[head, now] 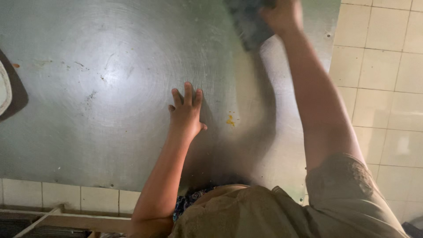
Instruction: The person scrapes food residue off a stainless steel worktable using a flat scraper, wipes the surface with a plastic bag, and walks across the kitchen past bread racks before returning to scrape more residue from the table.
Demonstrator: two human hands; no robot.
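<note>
The left hand (186, 113) lies flat on the steel counter (101, 88), palm down, fingers together and stretched out, holding nothing. It presses near the counter's middle, with its arm running back toward the near edge and the person's olive shirt (264, 211).

The right hand (282, 15) reaches to the counter's far edge, at the top of the view. It is closed on a dark cloth (249, 24), which sits bunched under and to the left of the palm and rests on the steel. Hand and cloth are blurred, so I cannot tell how the fingers wrap it. The right arm crosses the counter's right side and throws a broad shadow there.

A small yellow stain (230, 120) sits on the counter just right of the left hand, apart from the thumb and well short of the cloth. Dark specks and scratches (90, 94) dot the bright patch left of the left hand.

At the counter's left edge, a dark rounded thing (17, 94) with a pale rim shows only in part; what it is cannot be told.

Cream tiles (383, 66) run along the counter's right edge and below its near edge. A pale bar (66, 218) lies under that near tile strip at lower left.
</note>
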